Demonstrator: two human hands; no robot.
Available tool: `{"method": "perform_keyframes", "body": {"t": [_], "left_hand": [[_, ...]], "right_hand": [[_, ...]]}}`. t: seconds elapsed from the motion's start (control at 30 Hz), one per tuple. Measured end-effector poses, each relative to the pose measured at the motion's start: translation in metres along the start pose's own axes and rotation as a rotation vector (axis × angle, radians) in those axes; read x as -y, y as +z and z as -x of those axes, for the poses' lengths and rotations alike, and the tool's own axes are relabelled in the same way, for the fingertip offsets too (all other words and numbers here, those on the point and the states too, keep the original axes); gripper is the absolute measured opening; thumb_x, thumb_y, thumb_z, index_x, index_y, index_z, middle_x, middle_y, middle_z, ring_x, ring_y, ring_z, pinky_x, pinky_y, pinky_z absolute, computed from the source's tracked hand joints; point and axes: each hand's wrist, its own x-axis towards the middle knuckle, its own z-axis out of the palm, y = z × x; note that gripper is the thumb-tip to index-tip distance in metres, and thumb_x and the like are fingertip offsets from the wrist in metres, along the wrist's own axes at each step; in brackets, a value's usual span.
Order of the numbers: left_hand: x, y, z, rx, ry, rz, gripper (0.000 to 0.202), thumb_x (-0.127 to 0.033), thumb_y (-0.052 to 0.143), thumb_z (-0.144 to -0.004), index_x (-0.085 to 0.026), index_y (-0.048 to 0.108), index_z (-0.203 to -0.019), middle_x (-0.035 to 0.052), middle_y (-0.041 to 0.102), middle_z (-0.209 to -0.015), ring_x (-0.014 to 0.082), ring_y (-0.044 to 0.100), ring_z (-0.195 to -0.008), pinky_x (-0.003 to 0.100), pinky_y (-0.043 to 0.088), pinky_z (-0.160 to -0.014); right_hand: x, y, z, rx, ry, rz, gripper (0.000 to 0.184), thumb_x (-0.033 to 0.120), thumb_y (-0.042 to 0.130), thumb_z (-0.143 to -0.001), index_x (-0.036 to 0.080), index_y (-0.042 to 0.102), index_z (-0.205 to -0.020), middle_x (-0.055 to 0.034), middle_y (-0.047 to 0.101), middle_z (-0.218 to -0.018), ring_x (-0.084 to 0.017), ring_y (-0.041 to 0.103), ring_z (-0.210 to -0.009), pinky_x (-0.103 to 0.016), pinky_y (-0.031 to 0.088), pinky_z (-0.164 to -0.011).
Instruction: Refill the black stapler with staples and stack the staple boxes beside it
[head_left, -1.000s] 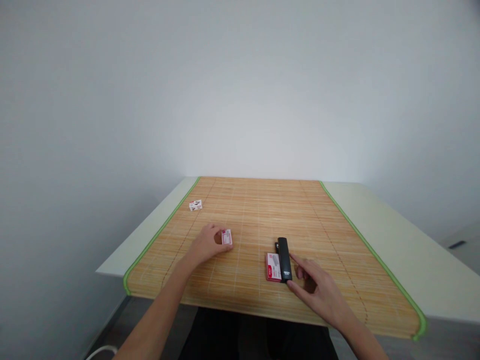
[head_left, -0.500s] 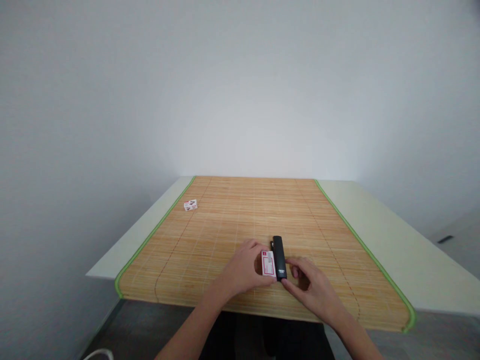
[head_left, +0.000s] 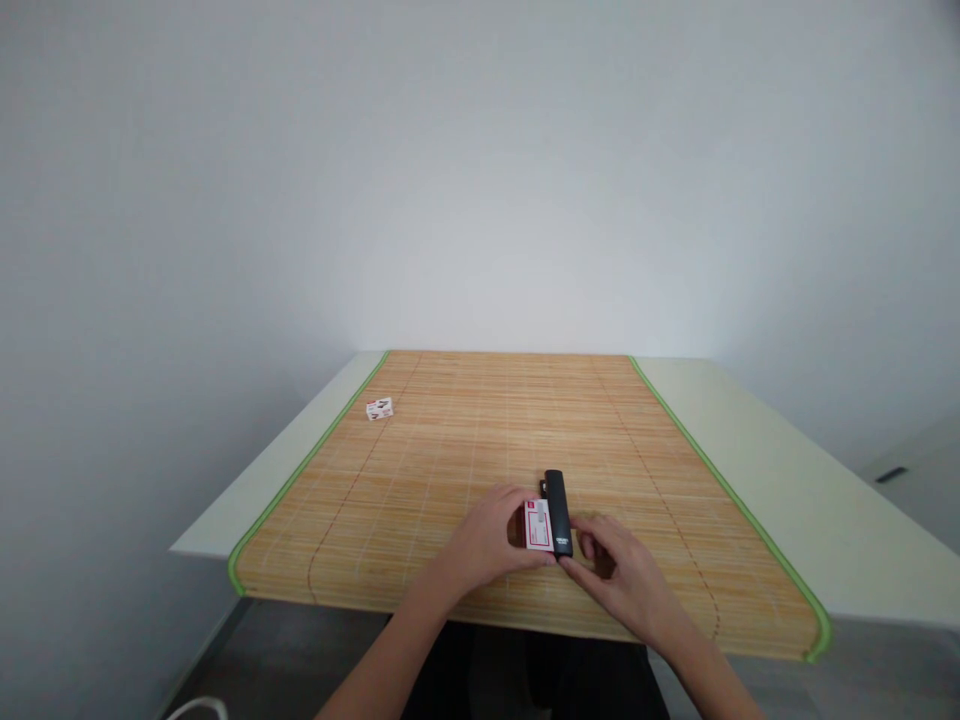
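A black stapler (head_left: 556,505) lies lengthwise on the bamboo mat (head_left: 465,440), near its front edge. My left hand (head_left: 487,540) holds a small red-and-white box (head_left: 538,525) against the stapler's left side. A darker red box edge shows just under my fingers. My right hand (head_left: 622,580) is on the stapler's right, with thumb and fingertips pressed on its near end. A second small white-and-red box (head_left: 379,408) lies alone at the mat's far left.
The mat has green edging (head_left: 300,470) and covers most of a white table (head_left: 825,500). The table's front edge is close to my body, and a plain wall stands behind it. A white cable (head_left: 196,708) shows at the bottom left.
My left hand carried the small box from the mat's left-middle over to the stapler's left side. My right hand stayed at the stapler, fingers curling closer to its near end.
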Motion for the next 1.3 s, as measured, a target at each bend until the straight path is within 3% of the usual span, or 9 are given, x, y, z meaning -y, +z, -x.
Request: {"method": "perform_keyframes", "body": {"t": [0.3,0.53,0.8,0.93,1.0,1.07,1.13,1.2,1.3], "left_hand": [[0.013,0.008,0.004,-0.04,0.022,0.052,0.075,-0.051,0.09,-0.068,-0.028,0.061,-0.133,0.0062,0.066,-0.129,0.0291,0.059,-0.12,0.041,0.045,-0.105],[0.033,0.017,0.017,-0.069,-0.044,0.022,0.113,-0.06,0.091,-0.061,-0.028,0.037,-0.155,0.0119,0.051,-0.15,0.0324,0.05,-0.136,0.048,0.039,-0.115],[0.027,0.012,0.019,-0.07,-0.034,-0.162,0.074,-0.064,0.086,-0.066,-0.026,0.064,-0.126,0.0078,0.064,-0.12,0.03,0.056,-0.113,0.045,0.047,-0.098],[0.033,0.008,0.024,-0.062,-0.039,-0.147,0.098,-0.069,0.086,-0.061,-0.027,0.053,-0.143,0.008,0.063,-0.124,0.0297,0.057,-0.113,0.044,0.046,-0.1],[0.049,-0.015,0.022,-0.128,-0.103,-0.121,0.087,-0.068,0.073,-0.079,-0.027,0.044,-0.151,0.0075,0.064,-0.123,0.0265,0.059,-0.108,0.042,0.047,-0.099],[0.075,-0.055,0.015,-0.308,-0.236,-0.166,0.057,-0.056,0.047,-0.1,-0.022,0.049,-0.145,0.0089,0.065,-0.121,0.0246,0.061,-0.105,0.041,0.047,-0.097],[0.107,-0.105,0.004,-0.597,-0.406,-0.38,0.055,-0.048,0.051,-0.097,-0.014,0.051,-0.141,0.0146,0.061,-0.13,0.0298,0.056,-0.118,0.045,0.041,-0.106],[0.139,-0.15,-0.005,-0.756,-0.562,-0.577,0.073,-0.044,0.065,-0.087,-0.01,0.041,-0.148,0.0192,0.053,-0.143,0.0365,0.046,-0.132,0.05,0.033,-0.113],[0.17,-0.192,-0.013,-0.736,-0.641,-0.628,0.084,-0.04,0.067,-0.084,-0.009,0.032,-0.153,0.0198,0.049,-0.15,0.0372,0.045,-0.135,0.047,0.035,-0.111]], "right_hand": [[-0.001,0.001,-0.001,0.007,-0.008,0.015,0.013,0.036,0.069,-0.094,0.024,0.065,-0.094,0.0001,0.057,-0.075,-0.02,0.055,-0.072,-0.033,0.041,-0.067],[-0.004,0.004,0.0,0.02,0.002,0.013,0.013,0.035,0.07,-0.094,0.024,0.066,-0.099,0.0012,0.056,-0.074,-0.019,0.054,-0.07,-0.033,0.041,-0.066],[-0.002,0.003,0.0,0.016,-0.008,0.025,0.015,0.037,0.07,-0.094,0.024,0.067,-0.098,0.0008,0.057,-0.073,-0.02,0.055,-0.07,-0.034,0.042,-0.067],[-0.003,0.003,0.001,0.006,-0.006,0.031,0.026,0.039,0.071,-0.093,0.024,0.067,-0.114,0.0008,0.059,-0.074,-0.02,0.057,-0.07,-0.034,0.044,-0.067],[-0.003,0.002,0.002,-0.001,-0.005,0.036,0.033,0.04,0.072,-0.092,0.024,0.066,-0.12,0.0007,0.06,-0.075,-0.02,0.057,-0.07,-0.034,0.045,-0.068],[-0.001,0.001,0.002,-0.003,-0.001,0.044,0.035,0.04,0.073,-0.091,0.024,0.065,-0.121,0.0007,0.06,-0.075,-0.02,0.057,-0.07,-0.034,0.045,-0.068],[0.002,0.0,0.002,-0.007,0.009,0.051,0.036,0.039,0.074,-0.089,0.024,0.065,-0.121,0.0005,0.06,-0.076,-0.02,0.058,-0.071,-0.034,0.046,-0.068],[0.004,0.0,0.001,-0.007,0.018,0.058,0.037,0.039,0.075,-0.088,0.024,0.065,-0.121,0.0001,0.062,-0.077,-0.02,0.059,-0.072,-0.034,0.046,-0.068],[0.004,0.0,0.002,-0.004,0.023,0.063,0.039,0.039,0.074,-0.088,0.024,0.064,-0.123,-0.0002,0.062,-0.078,-0.02,0.059,-0.072,-0.034,0.046,-0.069]]}}
